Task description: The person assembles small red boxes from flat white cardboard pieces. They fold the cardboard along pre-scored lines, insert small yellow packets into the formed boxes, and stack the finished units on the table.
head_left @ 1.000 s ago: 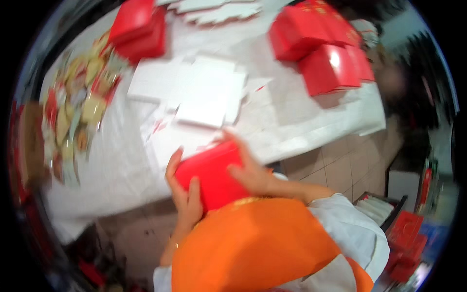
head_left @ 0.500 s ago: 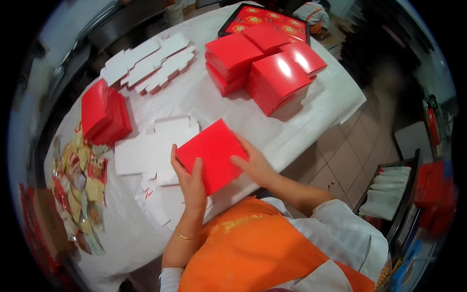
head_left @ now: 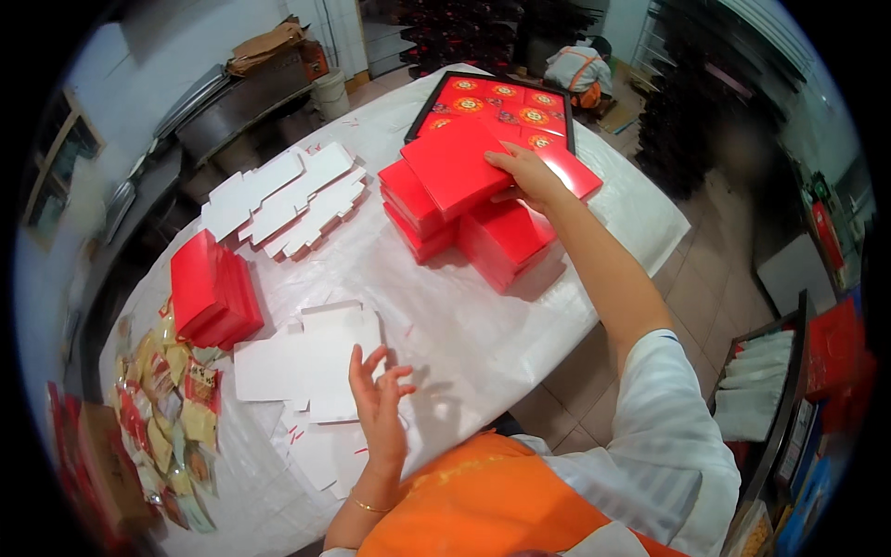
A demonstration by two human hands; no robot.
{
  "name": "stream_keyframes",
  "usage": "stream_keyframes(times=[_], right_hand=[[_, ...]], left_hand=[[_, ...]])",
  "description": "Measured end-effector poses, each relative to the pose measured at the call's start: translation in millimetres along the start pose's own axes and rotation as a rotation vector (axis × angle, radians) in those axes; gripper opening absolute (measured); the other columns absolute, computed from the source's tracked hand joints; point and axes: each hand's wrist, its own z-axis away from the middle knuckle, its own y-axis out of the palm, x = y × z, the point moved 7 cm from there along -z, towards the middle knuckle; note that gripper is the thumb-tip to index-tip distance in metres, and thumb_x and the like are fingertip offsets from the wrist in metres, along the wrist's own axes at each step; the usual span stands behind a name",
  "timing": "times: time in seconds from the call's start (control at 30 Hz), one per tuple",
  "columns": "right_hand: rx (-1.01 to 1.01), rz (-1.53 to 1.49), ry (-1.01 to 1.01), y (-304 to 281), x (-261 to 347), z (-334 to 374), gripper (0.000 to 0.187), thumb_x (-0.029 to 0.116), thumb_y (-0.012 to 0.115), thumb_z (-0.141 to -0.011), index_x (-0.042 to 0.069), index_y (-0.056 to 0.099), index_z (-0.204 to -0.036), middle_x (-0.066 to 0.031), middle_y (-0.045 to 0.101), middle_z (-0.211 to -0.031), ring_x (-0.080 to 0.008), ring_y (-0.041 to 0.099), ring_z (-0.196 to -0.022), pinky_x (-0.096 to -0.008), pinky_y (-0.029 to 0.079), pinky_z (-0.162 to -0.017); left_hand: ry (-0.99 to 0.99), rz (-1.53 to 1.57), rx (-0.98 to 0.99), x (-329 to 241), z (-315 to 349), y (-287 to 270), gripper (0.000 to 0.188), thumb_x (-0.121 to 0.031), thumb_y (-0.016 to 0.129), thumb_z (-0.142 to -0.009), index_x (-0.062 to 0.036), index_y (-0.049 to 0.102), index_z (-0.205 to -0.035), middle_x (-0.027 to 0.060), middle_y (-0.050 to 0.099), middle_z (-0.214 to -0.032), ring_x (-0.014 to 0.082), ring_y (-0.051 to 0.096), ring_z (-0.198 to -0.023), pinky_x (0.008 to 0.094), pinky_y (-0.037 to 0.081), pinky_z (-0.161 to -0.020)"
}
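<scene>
Though small, perhaps lettering (head_left: 534,116) on trayed boxes (head_left: 504,91)

red box (head_left: 457,169) shifts to the right hand (head_left: 529,176) alone

the red box, held by both hands near the apron (head_left: 473,501) half a second ago, is now out over the piles (head_left: 506,246) of red boxes, gripped at its right edge; whether it rests on them is hard to tell. the right arm (head_left: 608,269) is now stretched across the table (head_left: 445,325). the left hand (head_left: 379,399) has let go and hangs by the white card (head_left: 306,357), its fingers spread and bent. the view tips up, showing more far wall (head_left: 195,56).
</scene>
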Motion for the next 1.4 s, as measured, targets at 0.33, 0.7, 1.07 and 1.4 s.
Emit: stream_keyframes(times=[0.33,0.7,1.07,1.4], right_hand=[[-0.145,0.695,-0.773,115.4,21.0,94.4,0.027,0.005,0.070,-0.085,0.005,0.065,-0.111,-0.0124,0.065,-0.111,-0.0303,0.060,-0.108,-0.0398,0.046,-0.096],[0.813,0.987,-0.912,320.5,-141.0,186.6,0.052,0.019,0.076,-0.080,0.004,0.056,-0.126,-0.0188,0.053,-0.129,-0.0377,0.051,-0.118,-0.0457,0.044,-0.099],[0.859,0.766,-0.639,394.2,-127.4,241.0,0.019,0.017,0.069,-0.088,0.002,0.059,-0.087,-0.0150,0.061,-0.083,-0.0353,0.063,-0.073,-0.0419,0.051,-0.064],[0.941,0.673,-0.153,396.6,-174.3,225.5,0.032,0.031,0.075,-0.085,0.002,0.062,-0.085,-0.0121,0.064,-0.085,-0.0261,0.063,-0.078,-0.0363,0.051,-0.072]], left_hand=[[0.024,-0.147,-0.344,16.8,63.8,-125.5,0.033,-0.008,0.053,-0.100,-0.0023,0.054,-0.133,0.0106,0.064,-0.118,0.0144,0.061,-0.102,0.0276,0.049,-0.081],[0.241,-0.652,-0.588,7.2,113.1,-207.9,0.020,0.000,0.058,-0.094,0.0005,0.067,-0.111,0.0092,0.068,-0.103,0.0171,0.064,-0.093,0.0289,0.050,-0.077],[0.022,0.265,-0.441,40.9,80.4,-194.7,0.062,-0.021,0.047,-0.107,-0.0039,0.016,-0.158,0.0088,0.048,-0.142,0.0139,0.051,-0.124,0.0298,0.047,-0.098],[-0.075,0.311,-0.449,66.4,83.8,-213.7,0.040,-0.021,0.049,-0.106,0.0030,0.048,-0.138,0.0040,0.060,-0.113,0.0080,0.056,-0.096,0.0236,0.049,-0.082]])
